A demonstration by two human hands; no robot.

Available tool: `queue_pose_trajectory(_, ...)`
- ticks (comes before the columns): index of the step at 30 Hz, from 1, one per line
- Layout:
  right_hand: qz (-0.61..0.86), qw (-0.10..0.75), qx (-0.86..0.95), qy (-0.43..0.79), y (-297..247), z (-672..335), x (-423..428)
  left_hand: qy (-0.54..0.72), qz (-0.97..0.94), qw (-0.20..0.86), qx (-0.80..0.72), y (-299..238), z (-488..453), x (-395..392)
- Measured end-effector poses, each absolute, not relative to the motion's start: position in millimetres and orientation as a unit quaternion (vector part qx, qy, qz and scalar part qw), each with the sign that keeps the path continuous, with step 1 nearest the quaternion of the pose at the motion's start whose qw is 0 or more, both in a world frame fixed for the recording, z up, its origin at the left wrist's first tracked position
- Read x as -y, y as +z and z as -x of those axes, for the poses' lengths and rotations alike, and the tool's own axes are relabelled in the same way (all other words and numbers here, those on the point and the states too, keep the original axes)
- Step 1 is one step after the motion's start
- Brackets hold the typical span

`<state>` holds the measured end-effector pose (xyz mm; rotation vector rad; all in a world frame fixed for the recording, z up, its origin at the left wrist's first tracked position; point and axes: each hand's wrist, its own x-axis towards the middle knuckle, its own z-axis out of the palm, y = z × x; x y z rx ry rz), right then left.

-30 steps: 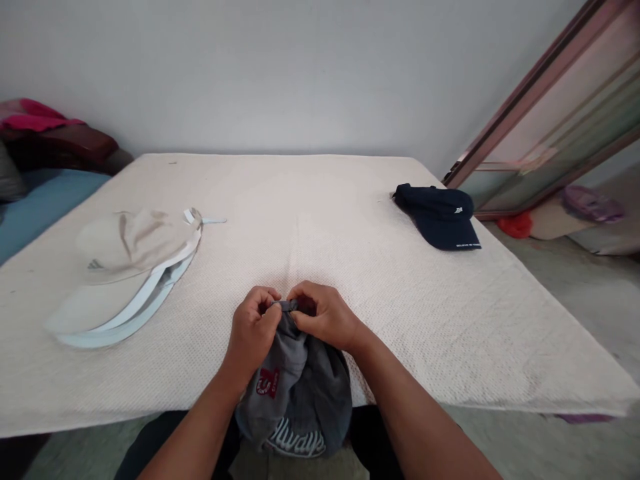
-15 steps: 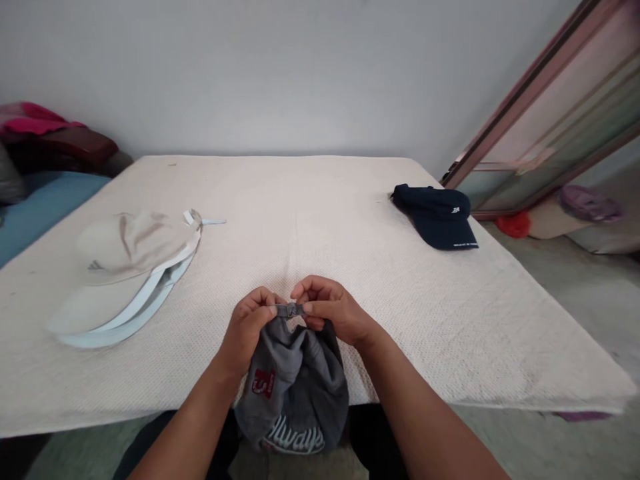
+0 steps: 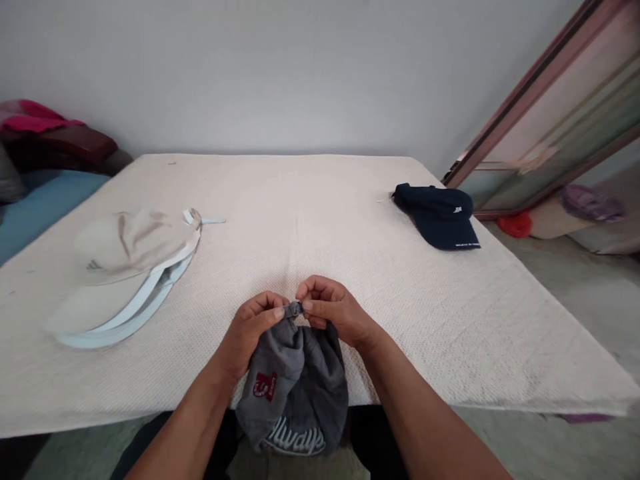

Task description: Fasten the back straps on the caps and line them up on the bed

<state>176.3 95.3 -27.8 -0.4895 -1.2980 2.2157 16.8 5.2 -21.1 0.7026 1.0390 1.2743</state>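
Note:
A grey cap [image 3: 320, 380] with white lettering and a dark red patch hangs over the near edge of the table, its adjusting strap [image 3: 293, 309] uppermost. My left hand [image 3: 250, 327] pinches the strap's left part between thumb and fingers. On the other side of the small buckle, my right hand [image 3: 337, 310] grips the strap's right end, thumb in front. Part of the strap is hidden by the fingers. The cap's crown sags below both hands, and its lower part extends past the table edge.
On the left of the cloth-covered table [image 3: 280, 200] lies a beige cap [image 3: 135, 247] together with a pale blue-white brim or cap [image 3: 115, 333]. Toward the back right rests a navy cap [image 3: 437, 213]. A wall stands behind, and a framed glass panel [image 3: 545, 127] is at the right.
My left hand has shifted slightly right along the strap, toward the buckle and my right hand. The left side of the cap has turned a little with it.

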Motion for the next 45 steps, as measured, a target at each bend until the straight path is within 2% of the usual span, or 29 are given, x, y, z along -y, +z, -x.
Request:
queue_pose_trajectory(4,0.183,0.257,0.547,0.775,-29.0,-173.5,-94.9,0.557,-0.271,0.632,-0.465,-20.2,-18.9,-6.3)
queue_pose_trajectory(11,0.23,0.284,0.695,0.619,-33.9,-172.2,-89.7,0.521,-0.275,0.602,-0.539,-20.4,-18.0,-7.2)
queue_pose_trajectory(18,0.234,0.282,0.715,0.595,-35.9,-174.0,-89.8,0.489,-0.269,0.629,-0.541,-22.0,-15.0,-7.8)
queue_pose_trajectory(29,0.296,0.3,0.779,0.465,-26.6,-163.6,-79.5,0.513,-0.304,0.526,-0.606,-24.9,-22.3,-9.3)
queue_pose_trajectory(33,0.304,0.301,0.761,0.487,-27.1,-161.0,-78.7,0.548,-0.312,0.483,-0.608,-26.9,-24.7,-8.2)
queue_pose_trajectory(40,0.253,0.277,0.552,0.745,-32.0,-164.8,-83.0,0.588,-0.339,0.462,-0.571,-22.2,-23.4,-5.1)
queue_pose_trajectory(45,0.244,0.241,0.492,0.8,-28.0,-167.6,-83.9,0.582,-0.349,0.471,-0.563,-18.3,-27.2,-4.2)
